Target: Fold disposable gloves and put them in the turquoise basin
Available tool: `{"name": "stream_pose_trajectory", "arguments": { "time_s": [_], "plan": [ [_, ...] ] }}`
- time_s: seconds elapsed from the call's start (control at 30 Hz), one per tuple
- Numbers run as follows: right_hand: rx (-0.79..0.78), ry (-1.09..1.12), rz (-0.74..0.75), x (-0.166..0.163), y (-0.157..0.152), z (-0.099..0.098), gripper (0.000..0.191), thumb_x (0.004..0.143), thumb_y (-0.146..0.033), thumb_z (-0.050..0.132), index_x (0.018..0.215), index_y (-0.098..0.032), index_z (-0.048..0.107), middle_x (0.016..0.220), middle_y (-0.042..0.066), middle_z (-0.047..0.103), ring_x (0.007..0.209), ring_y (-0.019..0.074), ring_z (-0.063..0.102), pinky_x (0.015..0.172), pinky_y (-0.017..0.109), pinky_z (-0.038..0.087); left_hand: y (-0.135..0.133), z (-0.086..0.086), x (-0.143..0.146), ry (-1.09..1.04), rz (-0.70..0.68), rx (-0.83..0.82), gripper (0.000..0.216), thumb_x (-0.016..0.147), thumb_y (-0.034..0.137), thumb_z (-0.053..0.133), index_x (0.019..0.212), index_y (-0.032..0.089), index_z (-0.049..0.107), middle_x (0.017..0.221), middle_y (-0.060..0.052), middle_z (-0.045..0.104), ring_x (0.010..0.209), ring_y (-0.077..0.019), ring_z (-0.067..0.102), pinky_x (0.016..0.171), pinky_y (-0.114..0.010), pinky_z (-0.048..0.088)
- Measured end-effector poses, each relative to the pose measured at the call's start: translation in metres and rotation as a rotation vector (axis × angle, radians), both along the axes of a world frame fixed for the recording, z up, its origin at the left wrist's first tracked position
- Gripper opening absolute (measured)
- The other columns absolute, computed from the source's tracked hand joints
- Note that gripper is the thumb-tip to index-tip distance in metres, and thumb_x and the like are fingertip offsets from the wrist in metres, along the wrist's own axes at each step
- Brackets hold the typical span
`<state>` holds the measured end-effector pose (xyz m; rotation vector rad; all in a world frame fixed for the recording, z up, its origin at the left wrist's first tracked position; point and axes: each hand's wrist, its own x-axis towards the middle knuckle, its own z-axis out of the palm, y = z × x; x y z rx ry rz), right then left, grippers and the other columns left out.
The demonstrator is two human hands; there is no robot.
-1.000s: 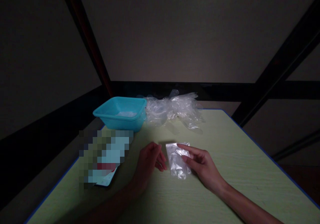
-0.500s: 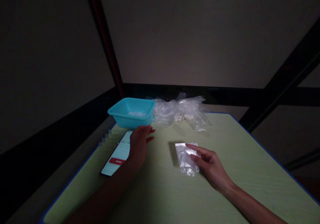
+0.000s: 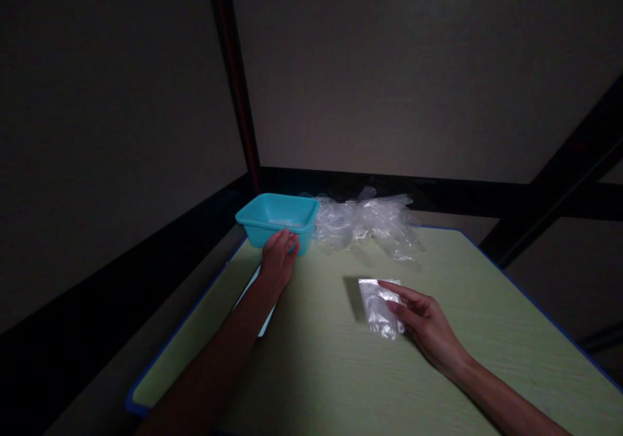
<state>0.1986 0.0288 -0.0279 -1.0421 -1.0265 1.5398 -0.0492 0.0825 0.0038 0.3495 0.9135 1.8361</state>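
1. Plastic basin (image 3: pixel 257 235): plain turquoise; the film (image 3: pixel 281 222) inside it is whitish.
2. Folded plastic packet (image 3: pixel 377 309): clear, silvery white where it shines.
3. Heaped plastic gloves (image 3: pixel 384 222): colourless, with milky-white highlights.
4. Table (image 3: pixel 316 351): pale yellow-green, faint wood-grain streaks, bright blue edging (image 3: pixel 130 402).
5. Phone (image 3: pixel 267 319): pale bluish-white screen, dark rim.
6. Wall (image 3: pixel 389 85): dim grey-brown.
7. Rail (image 3: pixel 467 189): black.
8. Post (image 3: pixel 237 79): blackish, tinged dark red.

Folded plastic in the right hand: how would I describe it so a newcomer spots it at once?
Start at the pale, blue-edged table, then find the right hand over it. Its thumb and fingers hold the folded plastic, small, shiny and roughly rectangular. Unlike the loose, crumpled plastic heap beside the blue tub, it is flat, compact and in a hand.
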Motion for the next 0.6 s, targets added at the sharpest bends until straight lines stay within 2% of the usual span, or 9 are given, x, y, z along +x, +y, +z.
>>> {"name": "stream_pose_trajectory", "arguments": {
  "time_s": [0.2, 0.37, 0.47, 0.6],
  "plan": [
    [0.022, -0.003, -0.024, -0.001, 0.002, 0.001, 0.038, 0.048, -0.031, 0.085, 0.084, -0.024, 0.076, 0.074, 0.001, 0.072, 0.055, 0.0069, 0.055, 0.051, 0.017, 0.041, 0.001, 0.005, 0.005, 0.007, -0.057, 0.041, 0.024, 0.085, 0.006, 0.046, 0.063, 0.017, 0.045, 0.056, 0.002, 0.059, 0.058, -0.0091, 0.062, 0.065, -0.024, 0.052],
    [0.047, 0.044, -0.052, 0.001, 0.003, 0.006, 0.036, 0.049, -0.029, 0.085, 0.083, -0.023, 0.076, 0.073, 0.002, 0.072, 0.054, 0.0077, 0.057, 0.05, 0.017, 0.044, -0.011, 0.013, 0.01, 0.044, -0.127, 0.105, 0.023, 0.074, 0.011, 0.063, 0.061, 0.017, 0.045, 0.056, 0.004, 0.059, 0.058, -0.009, 0.061, 0.07, -0.026, 0.053],
    [0.081, 0.1, -0.132, 0.011, 0.008, 0.014, 0.033, 0.051, -0.025, 0.084, 0.083, -0.022, 0.075, 0.074, 0.001, 0.073, 0.055, 0.0078, 0.058, 0.05, 0.016, 0.046, -0.025, 0.018, 0.015, 0.096, -0.226, 0.143, 0.023, 0.065, 0.014, 0.071, 0.062, 0.016, 0.048, 0.059, 0.004, 0.06, 0.058, -0.0094, 0.059, 0.071, -0.029, 0.054],
    [0.132, 0.201, -0.255, 0.037, 0.019, 0.029, 0.028, 0.057, -0.019, 0.078, 0.083, -0.023, 0.074, 0.086, 0.001, 0.073, 0.06, 0.0095, 0.063, 0.052, 0.015, 0.051, -0.043, 0.023, 0.024, 0.155, -0.431, 0.142, 0.025, 0.057, 0.02, 0.079, 0.072, 0.015, 0.059, 0.072, 0.0, 0.066, 0.067, -0.0135, 0.062, 0.068, -0.03, 0.054]
  ]
}}
